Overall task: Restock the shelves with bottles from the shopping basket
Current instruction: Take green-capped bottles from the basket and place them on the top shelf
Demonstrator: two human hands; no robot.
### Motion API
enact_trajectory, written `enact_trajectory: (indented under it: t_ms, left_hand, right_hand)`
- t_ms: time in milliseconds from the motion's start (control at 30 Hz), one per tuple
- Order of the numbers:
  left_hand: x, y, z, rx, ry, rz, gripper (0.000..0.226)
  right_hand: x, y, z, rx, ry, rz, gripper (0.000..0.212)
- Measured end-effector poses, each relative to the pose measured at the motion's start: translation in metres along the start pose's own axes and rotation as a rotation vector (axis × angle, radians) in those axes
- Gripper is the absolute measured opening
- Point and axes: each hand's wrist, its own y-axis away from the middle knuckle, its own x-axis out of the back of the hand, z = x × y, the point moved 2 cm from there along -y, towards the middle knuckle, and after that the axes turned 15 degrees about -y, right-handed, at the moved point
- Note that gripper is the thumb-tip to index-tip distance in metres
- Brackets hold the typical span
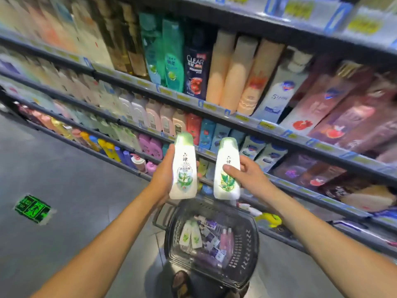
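Observation:
I hold two white bottles with pale green caps and leaf labels, upright, above the basket. My left hand [163,176] grips the left bottle [184,166] from its left side. My right hand [247,173] grips the right bottle [228,168], thumb across its front. Below them on the floor stands a dark plastic shopping basket [247,241]. Inside lie two more white-and-green bottles [191,234], a pink bottle [226,241] and several purple items. The shelves [214,110] ahead are packed with rows of bottles.
Shelving runs diagonally from the far left to the near right, several tiers high, with price tags along the edges. Grey floor lies to the left, with a green exit marker [32,208] on it. Yellow items [270,219] sit on the bottom shelf beside the basket.

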Motion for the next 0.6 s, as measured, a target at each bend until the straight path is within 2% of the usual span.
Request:
enact_trajectory:
  t_ms: [100,267,333,433,600]
  left_hand:
    - [-0.025,0.009,0.044,-0.100,-0.037,-0.084,0.065]
    - [-0.075,0.031,0.116,-0.284,-0.135,-0.180,0.074]
    - [-0.097,0.045,0.142,-0.326,-0.159,-0.199,0.078]
    - [-0.135,0.067,0.182,-0.405,-0.187,-0.243,0.072]
    - [-0.198,0.104,0.237,-0.537,-0.224,-0.341,0.072]
  right_hand:
    - [0.019,0.016,-0.052,0.115,0.021,0.047,0.032]
    - [0.056,0.054,-0.134,0.254,0.029,0.096,0.056]
    - [0.073,0.069,-0.161,0.316,0.029,0.142,0.046]
    - [0.098,0.092,-0.198,0.402,0.031,0.196,0.023]
    - [0.139,0.139,-0.255,0.523,0.022,0.264,0.030]
